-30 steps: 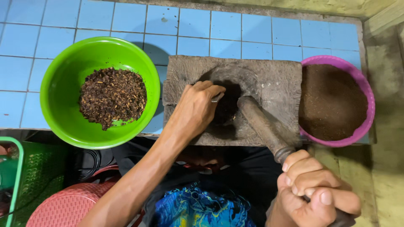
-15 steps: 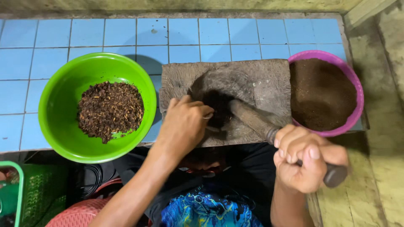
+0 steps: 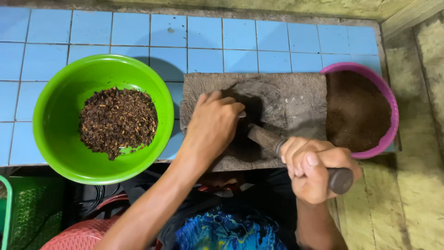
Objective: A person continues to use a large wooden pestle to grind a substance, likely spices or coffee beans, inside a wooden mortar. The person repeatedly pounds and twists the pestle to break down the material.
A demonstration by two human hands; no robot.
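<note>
Stone pestle (image 3: 277, 144) gripped in a person's closed right hand (image 3: 314, 167).
Left hand (image 3: 213, 126), fingers curled, rests on the stone mortar (image 3: 296, 99); green bowl (image 3: 60, 153) at nine o'clock.

Blue-tiled bench (image 3: 240, 32), green bowl (image 3: 60, 143) of coarse dark bits at left, grey stone mortar block (image 3: 300, 97) in the middle, pink bowl (image 3: 391, 134) of brown powder at right

Two bare forearms without sleeves, left hand (image 3: 213, 124) and right hand (image 3: 313, 167) bare of gloves, rings or watch, bright blue patterned cloth garment (image 3: 229, 231) at the lap
</note>
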